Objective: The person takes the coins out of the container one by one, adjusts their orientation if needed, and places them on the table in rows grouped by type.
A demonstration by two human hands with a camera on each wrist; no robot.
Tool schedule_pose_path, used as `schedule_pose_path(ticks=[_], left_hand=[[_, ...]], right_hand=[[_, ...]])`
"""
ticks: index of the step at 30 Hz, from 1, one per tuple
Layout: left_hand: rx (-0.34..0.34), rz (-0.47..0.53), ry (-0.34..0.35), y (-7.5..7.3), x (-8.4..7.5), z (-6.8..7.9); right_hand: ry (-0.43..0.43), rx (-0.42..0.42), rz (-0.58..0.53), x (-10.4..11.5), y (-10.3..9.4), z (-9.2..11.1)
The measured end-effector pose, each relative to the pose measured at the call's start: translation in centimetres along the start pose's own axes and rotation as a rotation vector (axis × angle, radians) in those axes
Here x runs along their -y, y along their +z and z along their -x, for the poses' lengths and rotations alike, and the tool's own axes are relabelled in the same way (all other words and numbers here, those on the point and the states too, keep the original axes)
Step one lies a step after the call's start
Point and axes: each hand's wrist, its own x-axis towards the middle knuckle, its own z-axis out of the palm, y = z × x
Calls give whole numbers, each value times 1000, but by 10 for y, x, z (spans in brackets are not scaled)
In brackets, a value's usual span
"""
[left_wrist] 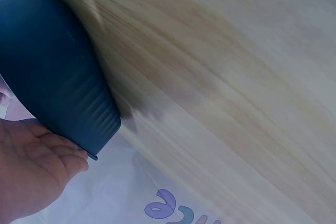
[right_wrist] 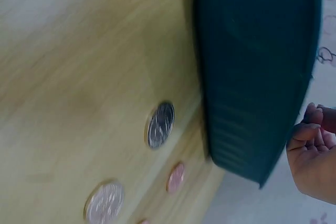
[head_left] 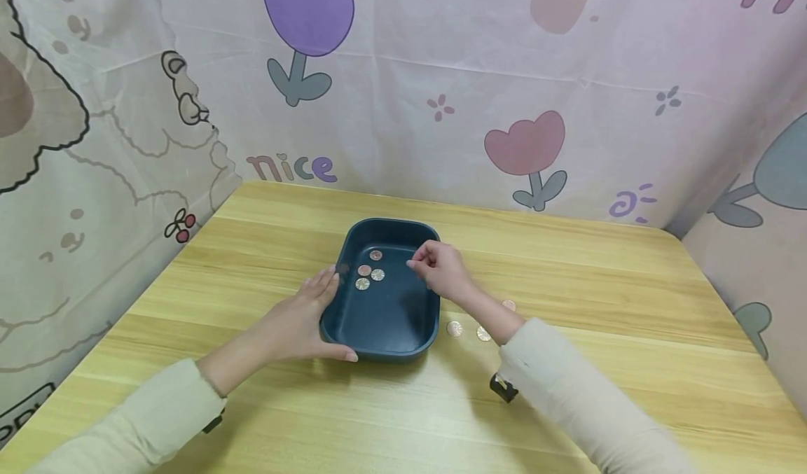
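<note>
A dark blue, rounded rectangular tray (head_left: 384,351) stands on the table, with several coins (head_left: 377,275) lying flat toward its left side. My left hand (head_left: 302,320) rests against the tray's left side, fairly straight fingers at the rim and thumb by the near left corner. Over the tray's right part is my right hand (head_left: 440,267), thumb and fingertips brought together; whether a coin is between them I cannot tell. In the right wrist view, the curled fingers of that hand show beyond the tray rim. A few loose coins (head_left: 454,329) lie on the table right of the tray, near my forearm.
The light wood table (head_left: 605,306) reaches back to a wall cloth (head_left: 416,61) printed with flowers and letters. A dark wrist device (head_left: 503,388) shows beneath my right sleeve. In the right wrist view, a silvery coin (right_wrist: 160,124) lies close beside the tray's outer wall.
</note>
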Motion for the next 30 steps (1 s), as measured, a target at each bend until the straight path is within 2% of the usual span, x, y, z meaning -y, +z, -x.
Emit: schedule_pose_path(ticks=[7, 20, 30], left_hand=[[4, -1, -1, 0, 0, 0], [0, -11, 13, -1, -1, 1], [-12, -15, 18, -2, -1, 1]], right_hand=[[-29, 21, 1, -1, 23, -12], [19, 102, 71, 0, 50, -36], [78, 145, 190, -7, 65, -45]])
